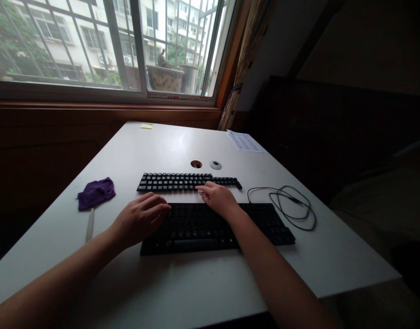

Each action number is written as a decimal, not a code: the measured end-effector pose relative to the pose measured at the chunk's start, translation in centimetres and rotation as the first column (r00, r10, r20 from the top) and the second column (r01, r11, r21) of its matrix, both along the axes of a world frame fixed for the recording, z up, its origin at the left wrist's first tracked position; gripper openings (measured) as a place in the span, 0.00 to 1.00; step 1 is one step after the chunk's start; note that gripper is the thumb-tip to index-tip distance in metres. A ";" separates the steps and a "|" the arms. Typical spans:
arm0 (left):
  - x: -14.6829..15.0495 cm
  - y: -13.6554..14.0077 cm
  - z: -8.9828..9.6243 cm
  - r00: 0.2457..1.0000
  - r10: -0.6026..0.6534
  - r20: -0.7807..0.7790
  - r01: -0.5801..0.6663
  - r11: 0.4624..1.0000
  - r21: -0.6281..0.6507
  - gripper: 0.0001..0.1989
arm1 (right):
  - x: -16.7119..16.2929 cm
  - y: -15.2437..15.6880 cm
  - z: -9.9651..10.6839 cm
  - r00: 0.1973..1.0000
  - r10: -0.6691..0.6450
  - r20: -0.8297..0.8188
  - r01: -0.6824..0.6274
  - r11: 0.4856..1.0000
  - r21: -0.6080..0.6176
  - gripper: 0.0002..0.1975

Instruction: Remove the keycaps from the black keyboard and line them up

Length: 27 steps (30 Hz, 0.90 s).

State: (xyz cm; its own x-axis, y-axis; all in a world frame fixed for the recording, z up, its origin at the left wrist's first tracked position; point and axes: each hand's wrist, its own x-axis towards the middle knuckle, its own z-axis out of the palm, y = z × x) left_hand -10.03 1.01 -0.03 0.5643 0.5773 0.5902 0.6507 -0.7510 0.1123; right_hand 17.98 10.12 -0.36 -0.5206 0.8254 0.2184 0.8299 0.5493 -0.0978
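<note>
The computer keyboard is black, as are its cable and the keycaps. The desk is white, the rag purple, the sticky note pale yellow, the grommet cover grey. Grey print patterns the white paper; dark blotches mottle the tan flowerpot.

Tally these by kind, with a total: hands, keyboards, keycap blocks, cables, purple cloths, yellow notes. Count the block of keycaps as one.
Hands: 2 (left hand, right hand)
Keyboards: 1 (black keyboard)
Keycap blocks: 1 (block of keycaps)
Cables: 1 (black cable)
Purple cloths: 1 (purple cloth)
Yellow notes: 1 (yellow note)
Total: 7
</note>
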 end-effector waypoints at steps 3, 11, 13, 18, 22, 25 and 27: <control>0.0 -0.1 0.1 1.000 0.000 -0.001 0.000 1.000 -0.006 0.09 | 0.0 0.0 -0.1 1.000 -0.002 -0.005 0.002 1.000 -0.004 0.16; 0.1 -0.1 0.1 1.000 -0.005 -0.001 0.005 1.000 -0.005 0.09 | -0.1 0.0 0.0 1.000 0.002 -0.008 -0.002 1.000 0.005 0.17; 0.1 0.0 0.1 1.000 -0.007 -0.004 0.007 1.000 -0.005 0.09 | -0.1 0.0 0.1 1.000 0.001 -0.012 -0.001 1.000 0.006 0.17; 0.1 0.0 0.1 1.000 -0.006 -0.005 0.006 1.000 -0.017 0.09 | -0.1 -0.1 0.2 1.000 -0.010 -0.010 0.010 1.000 -0.007 0.17; 0.1 0.0 0.1 1.000 -0.008 -0.004 0.008 1.000 -0.016 0.09 | -0.2 -0.1 0.1 1.000 -0.006 0.001 0.006 1.000 0.006 0.18; 0.1 0.0 0.1 1.000 -0.011 -0.002 0.011 1.000 -0.006 0.09 | -0.2 0.0 0.1 1.000 -0.003 0.014 0.003 1.000 -0.003 0.18; 0.1 0.0 0.1 1.000 -0.011 0.000 0.011 1.000 0.003 0.09 | -0.1 0.0 0.2 1.000 -0.007 0.016 0.007 1.000 -0.012 0.17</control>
State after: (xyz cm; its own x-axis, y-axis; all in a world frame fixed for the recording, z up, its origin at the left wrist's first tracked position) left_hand -9.94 1.02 0.05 0.5702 0.5696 0.5919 0.6427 -0.7581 0.1103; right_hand 17.84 10.12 -0.21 -0.5180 0.8316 0.2002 0.8353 0.5422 -0.0909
